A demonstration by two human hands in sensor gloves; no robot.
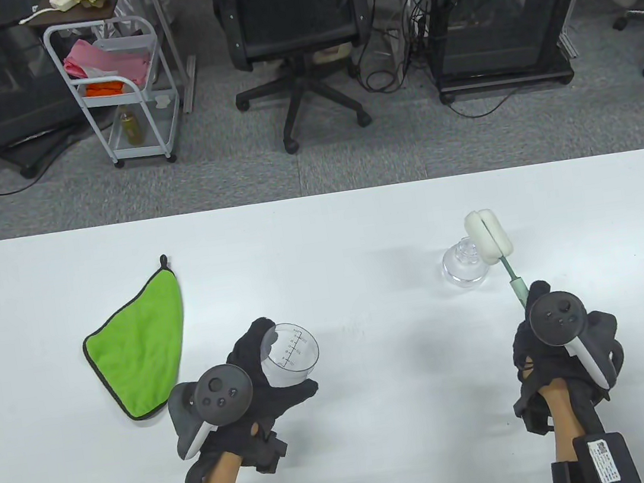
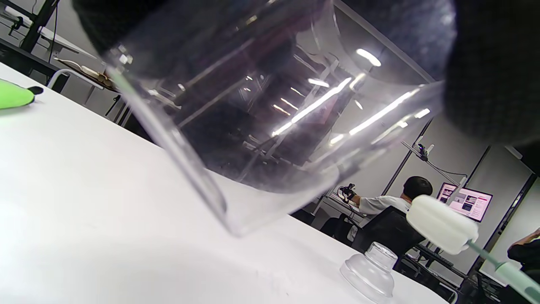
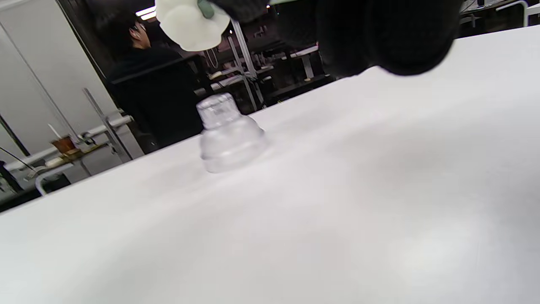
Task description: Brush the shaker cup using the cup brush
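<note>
Left hand [image 1: 246, 384] grips the clear plastic shaker cup [image 1: 290, 361] with printed measuring marks, fingers wrapped round its wall, cup lifted off the white table [image 1: 383, 424] and tilted, open mouth turned up and toward the right side. Right hand [image 1: 556, 334] holds the cup brush [image 1: 500, 255] by its pale green handle, fingers closed round it; white sponge head points away from the person, raised above the table. Brush head and cup well apart; sponge not yet in the cup. Judgement: both items picked up, brushing itself not begun; remaining work is to bring head to mouth, insert, scrub the inside. Clear domed shaker lid [image 1: 464, 266] stands on the table just under the sponge head. Green microfibre cloth [image 1: 140, 351] lies flat to the left of the left hand, untouched.
</note>
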